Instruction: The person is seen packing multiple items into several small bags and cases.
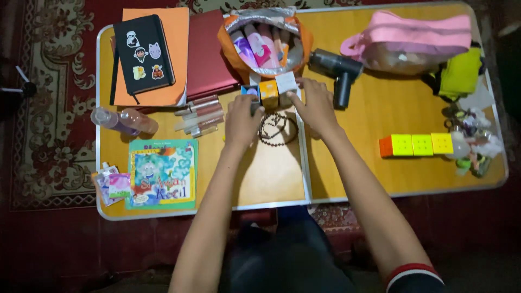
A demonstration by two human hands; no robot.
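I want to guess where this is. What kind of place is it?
Probably a room at home: a low folding table stands on a patterned carpet, covered with a picture book, puzzle cubes and notebooks.

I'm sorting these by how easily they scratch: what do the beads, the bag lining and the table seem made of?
Beads: dark and round, little shine; probably wood or stone, too small to tell. They lie between the left hand and right hand. Bag lining: silvery and crinkled, looks like foil. Table: smooth yellow-brown top, likely wood-look laminate, with a pale metal-looking rim.
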